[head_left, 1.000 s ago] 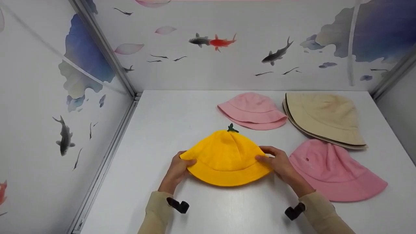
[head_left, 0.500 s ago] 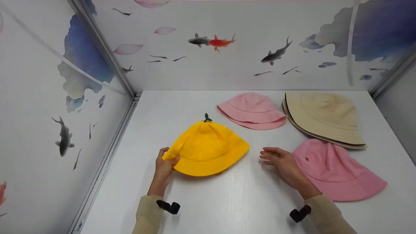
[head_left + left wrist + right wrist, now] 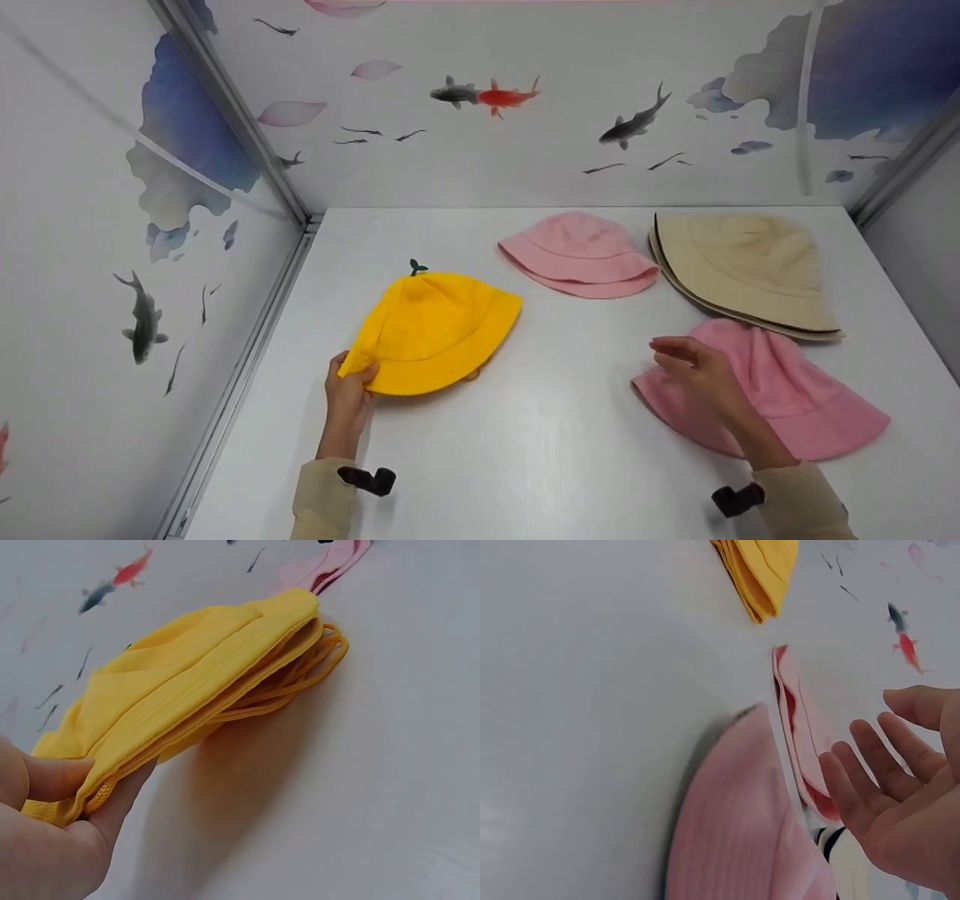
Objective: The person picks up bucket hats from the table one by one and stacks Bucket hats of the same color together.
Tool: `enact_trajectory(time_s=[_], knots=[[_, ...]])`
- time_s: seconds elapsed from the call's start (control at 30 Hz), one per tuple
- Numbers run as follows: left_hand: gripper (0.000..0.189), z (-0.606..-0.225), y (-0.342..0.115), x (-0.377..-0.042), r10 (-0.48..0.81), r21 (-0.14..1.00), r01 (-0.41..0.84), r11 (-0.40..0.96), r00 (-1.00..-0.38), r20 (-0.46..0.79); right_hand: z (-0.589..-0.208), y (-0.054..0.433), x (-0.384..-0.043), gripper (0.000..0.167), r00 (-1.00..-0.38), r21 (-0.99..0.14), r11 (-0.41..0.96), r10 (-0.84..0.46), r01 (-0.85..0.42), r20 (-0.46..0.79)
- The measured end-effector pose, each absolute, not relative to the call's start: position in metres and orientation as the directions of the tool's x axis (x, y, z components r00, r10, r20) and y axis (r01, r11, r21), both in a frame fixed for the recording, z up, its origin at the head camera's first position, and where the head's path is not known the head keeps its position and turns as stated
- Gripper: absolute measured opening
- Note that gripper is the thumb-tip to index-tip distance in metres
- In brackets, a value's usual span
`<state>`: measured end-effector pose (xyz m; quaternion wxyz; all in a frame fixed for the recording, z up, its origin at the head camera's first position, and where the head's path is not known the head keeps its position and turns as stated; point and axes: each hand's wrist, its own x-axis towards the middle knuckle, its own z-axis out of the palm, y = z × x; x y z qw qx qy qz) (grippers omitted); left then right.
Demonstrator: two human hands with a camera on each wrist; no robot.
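Observation:
A yellow bucket hat (image 3: 431, 322) with a small green sprout on its crown is held by my left hand (image 3: 349, 394) at the left end of its brim. In the left wrist view the thumb lies on top of the brim (image 3: 187, 701) and the fingers beneath; a yellow cord (image 3: 330, 652) loops out from under the hat. My right hand (image 3: 701, 375) holds nothing and hovers over the darker pink bucket hat (image 3: 810, 405), overlapping its left part. Its fingers (image 3: 885, 757) are loosely bent and spread in the right wrist view.
A lighter pink bucket hat (image 3: 577, 255) lies folded flat at the back of the white table (image 3: 525, 465). Beside it, at the back right, beige bucket hats (image 3: 750, 270) with dark edging are stacked. Printed walls (image 3: 480, 165) close the table in at the back and left.
My left hand has carried the yellow hat leftward, tilting it. My right hand has let go of the hat's right brim and moved right, over the darker pink hat.

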<state>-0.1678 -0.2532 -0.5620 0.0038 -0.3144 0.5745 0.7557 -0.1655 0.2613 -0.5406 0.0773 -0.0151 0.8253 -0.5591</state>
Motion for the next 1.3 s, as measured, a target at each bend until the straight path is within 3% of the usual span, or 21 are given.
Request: enact_trajectory(time_s=[0.27, 0.5, 0.6, 0.77, 0.97, 1.13, 1.3], knots=[[0.064, -0.565, -0.257, -0.172, -0.366, 0.859, -0.358, -0.366, -0.793, -0.486, -0.536, 0.304, -0.158, 0.049, -0.996, -0.804, 0.594, -0.066, 0.006, -0.056], [0.075, -0.571, -0.261, -0.175, -0.401, 0.835, -0.346, -0.429, -0.755, -0.519, -0.529, 0.362, -0.146, 0.049, -0.987, -0.826, 0.559, 0.157, 0.065, 0.028], [0.077, -0.573, -0.264, -0.176, -0.419, 0.83, -0.36, -0.425, -0.735, -0.533, -0.527, 0.387, -0.137, 0.051, -0.968, -0.83, 0.532, 0.248, 0.167, -0.036], [0.076, -0.573, -0.266, -0.175, -0.487, 0.862, -0.43, -0.267, -0.712, -0.506, -0.531, 0.414, -0.127, 0.059, -0.921, -0.774, 0.539, 0.362, 0.333, -0.144], [0.066, -0.571, -0.258, -0.175, -0.615, 0.881, -0.47, -0.062, -0.677, -0.404, -0.549, 0.428, -0.124, 0.07, -0.915, -0.719, 0.588, 0.361, 0.372, -0.178], [0.067, -0.57, -0.246, -0.178, -0.621, 0.87, -0.461, 0.174, -0.737, -0.266, -0.561, 0.436, -0.125, 0.07, -0.902, -0.673, 0.619, 0.392, 0.404, -0.181], [0.074, -0.574, -0.239, -0.174, -0.596, 0.838, -0.437, 0.327, -0.783, -0.177, -0.569, 0.446, -0.129, 0.084, -0.9, -0.615, 0.661, 0.361, 0.431, -0.243]])
